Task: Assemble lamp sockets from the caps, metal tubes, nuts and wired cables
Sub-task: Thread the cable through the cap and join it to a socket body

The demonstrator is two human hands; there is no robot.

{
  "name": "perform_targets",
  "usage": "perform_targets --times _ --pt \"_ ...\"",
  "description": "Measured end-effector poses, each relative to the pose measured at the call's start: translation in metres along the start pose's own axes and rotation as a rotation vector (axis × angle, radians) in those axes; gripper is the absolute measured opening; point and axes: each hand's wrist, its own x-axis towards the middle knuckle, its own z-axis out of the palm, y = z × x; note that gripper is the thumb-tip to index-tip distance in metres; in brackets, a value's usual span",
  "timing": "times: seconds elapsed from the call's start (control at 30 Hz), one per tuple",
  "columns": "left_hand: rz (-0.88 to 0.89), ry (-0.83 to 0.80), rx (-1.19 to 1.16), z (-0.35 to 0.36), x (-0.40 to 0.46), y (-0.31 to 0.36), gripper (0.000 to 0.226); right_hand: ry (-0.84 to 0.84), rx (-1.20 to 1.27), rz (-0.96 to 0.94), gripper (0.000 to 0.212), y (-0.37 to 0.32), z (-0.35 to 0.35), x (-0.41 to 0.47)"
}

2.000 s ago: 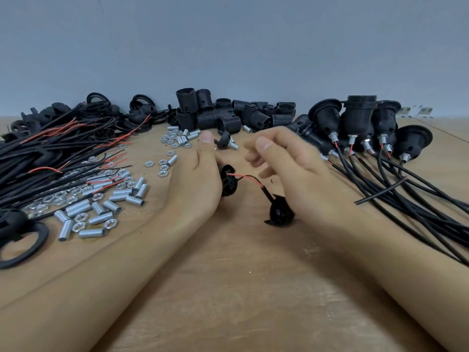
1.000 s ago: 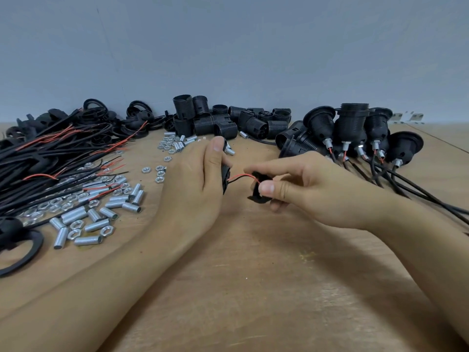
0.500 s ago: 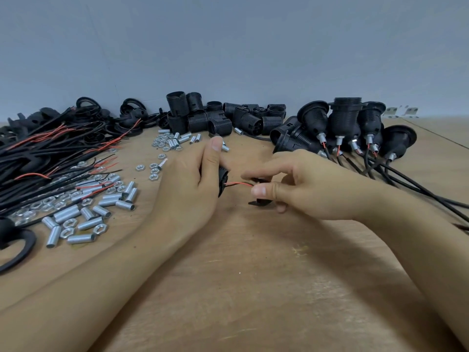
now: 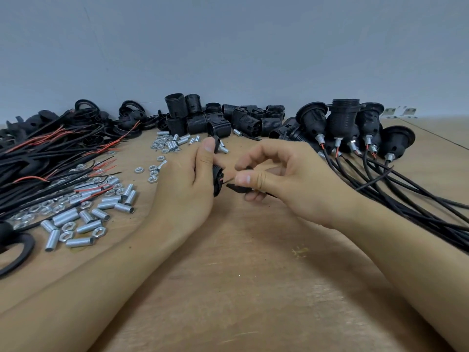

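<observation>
Two bare hands meet over the middle of the wooden table [image 4: 253,288], each holding one end of the same piece. The left hand [image 4: 187,184] curls round a black socket insert [image 4: 217,180], its thumb standing upright along the part's far side. The right hand [image 4: 286,179] pinches a black cap [image 4: 238,188] between thumb and forefinger, the other fingers [image 4: 253,154] arched loosely above — a short red wire [image 4: 226,179] runs across the small gap between insert and cap. A black cable [image 4: 269,194] leaves the cap beneath the right fingers; where it goes from there is hidden by the hand. Just beyond the left thumb lies another small cap with a metal tube [image 4: 220,146]. Outward of the left fingers lie scattered metal tubes and nuts [image 4: 86,214] and, farther off, a heap of black and red wired cables [image 4: 45,158]. Beyond both hands, against the wall, sit threaded black socket bodies [image 4: 215,118]. Outward of the right fingers stand finished sockets [image 4: 350,125], their cables [image 4: 418,199] trailing past the right forearm.
</observation>
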Motion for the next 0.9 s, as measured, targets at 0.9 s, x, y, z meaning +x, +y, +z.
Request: perform_targets --times 0.9 --pt "-0.211 -0.275 -0.256 -0.004 -0.002 0.009 0.058 -0.108 0.334 0.169 0.025 0.007 -0.007 0.001"
